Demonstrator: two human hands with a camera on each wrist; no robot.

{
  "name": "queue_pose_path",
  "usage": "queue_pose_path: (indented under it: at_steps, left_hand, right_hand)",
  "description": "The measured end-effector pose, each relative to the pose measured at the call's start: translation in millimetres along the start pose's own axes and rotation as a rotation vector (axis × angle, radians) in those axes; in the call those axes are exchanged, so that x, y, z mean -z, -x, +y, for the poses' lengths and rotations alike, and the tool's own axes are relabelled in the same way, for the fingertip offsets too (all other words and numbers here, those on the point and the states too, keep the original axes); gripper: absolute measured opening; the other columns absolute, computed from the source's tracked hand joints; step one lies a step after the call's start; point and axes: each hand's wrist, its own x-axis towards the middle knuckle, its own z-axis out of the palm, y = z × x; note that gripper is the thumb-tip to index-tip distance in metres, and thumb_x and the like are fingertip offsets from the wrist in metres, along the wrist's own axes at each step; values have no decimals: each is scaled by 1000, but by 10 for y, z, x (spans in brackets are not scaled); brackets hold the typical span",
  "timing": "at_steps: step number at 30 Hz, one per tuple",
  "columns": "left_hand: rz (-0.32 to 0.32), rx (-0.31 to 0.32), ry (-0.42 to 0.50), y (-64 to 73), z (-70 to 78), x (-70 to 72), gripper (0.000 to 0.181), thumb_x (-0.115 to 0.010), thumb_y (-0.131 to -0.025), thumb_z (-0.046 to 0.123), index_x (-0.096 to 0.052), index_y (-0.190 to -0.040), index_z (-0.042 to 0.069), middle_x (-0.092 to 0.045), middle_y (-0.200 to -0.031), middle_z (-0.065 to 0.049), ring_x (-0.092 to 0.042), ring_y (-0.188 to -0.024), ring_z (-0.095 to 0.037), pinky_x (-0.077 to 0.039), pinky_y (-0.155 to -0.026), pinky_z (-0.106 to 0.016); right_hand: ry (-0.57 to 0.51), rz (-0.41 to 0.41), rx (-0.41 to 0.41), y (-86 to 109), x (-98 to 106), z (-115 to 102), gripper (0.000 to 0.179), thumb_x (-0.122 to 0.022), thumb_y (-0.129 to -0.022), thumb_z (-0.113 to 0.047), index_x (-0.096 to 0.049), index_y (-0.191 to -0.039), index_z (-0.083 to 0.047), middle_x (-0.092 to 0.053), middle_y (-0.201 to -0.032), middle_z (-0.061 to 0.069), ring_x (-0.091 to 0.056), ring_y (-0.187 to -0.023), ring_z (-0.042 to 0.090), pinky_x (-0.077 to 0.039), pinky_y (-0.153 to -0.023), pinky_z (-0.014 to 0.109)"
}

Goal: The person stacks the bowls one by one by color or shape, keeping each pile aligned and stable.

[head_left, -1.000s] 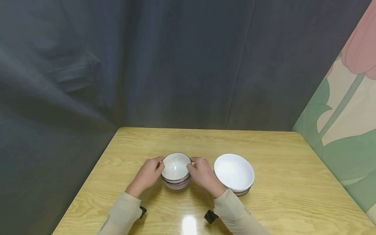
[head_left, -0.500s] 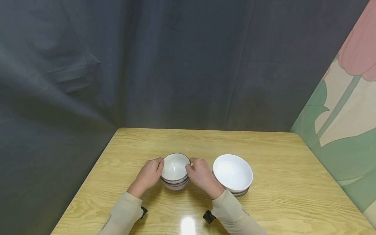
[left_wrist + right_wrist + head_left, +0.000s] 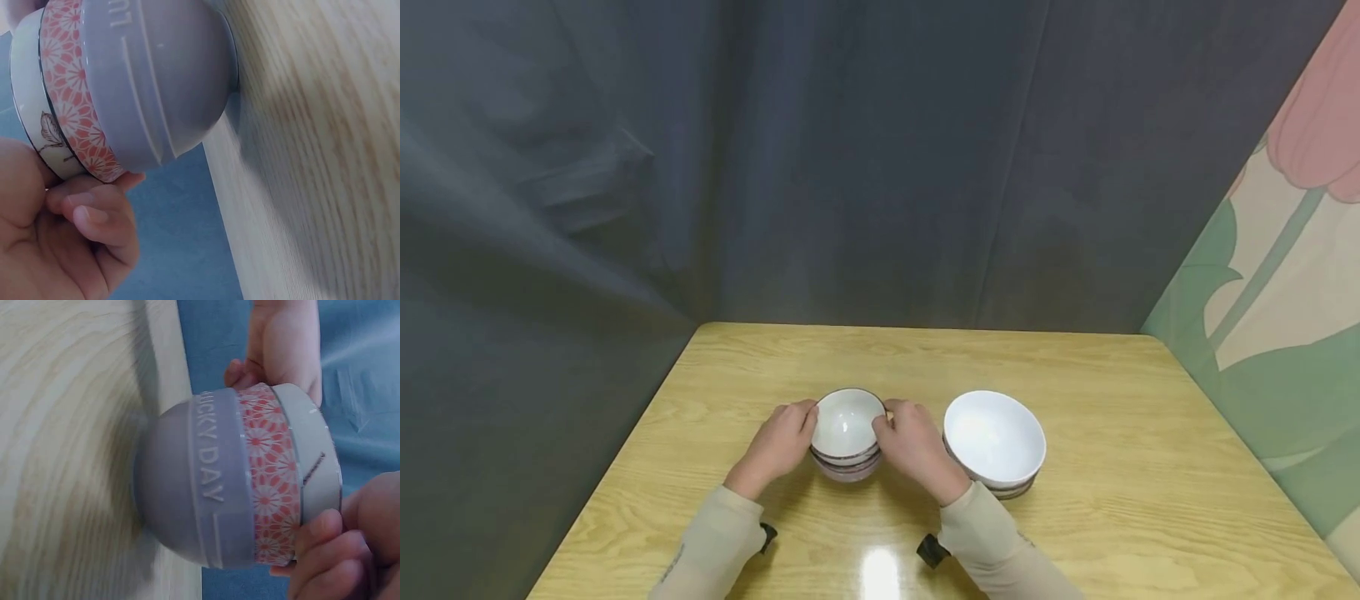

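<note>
A nested stack of three small bowls stands upright on the table, left of centre in the head view. On top is a white bowl [image 3: 848,427] with a thin dark rim and a brown leaf drawing. Below it shows the red-and-white flower-patterned band of a second bowl [image 3: 267,481]. Lowest sits a mauve-grey bowl [image 3: 172,478] with raised "LUCKY DAY" lettering, its base at the tabletop. My left hand [image 3: 780,440] grips the stack's left side, thumb at the white rim and fingertips by the flowered band. Opposite, my right hand [image 3: 912,443] holds the right side the same way.
Just right of my right hand stands a larger white bowl [image 3: 995,437], nested on other bowls [image 3: 1017,492] whose edges peek out beneath. The wood-grain table [image 3: 1120,433] ends at a dark curtain [image 3: 865,167] behind and at left. A flower-printed cloth [image 3: 1292,333] hangs at right.
</note>
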Motion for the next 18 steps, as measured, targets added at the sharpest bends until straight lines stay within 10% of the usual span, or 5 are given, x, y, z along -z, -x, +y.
queue_pose_path:
  at_steps: [18]
  left_hand:
    - [10, -18, -53, -9, 36, 29, 30, -43, -106, 13, -69, -110, -2, -72, -99, -13, -64, -82, -15, -55, -72, -35]
  right_hand:
    - [117, 64, 24, 29, -49, 31, 28, -50, -94, -14, -71, -104, 1, -48, -55, -3, -42, -47, 12, -35, -43, 29]
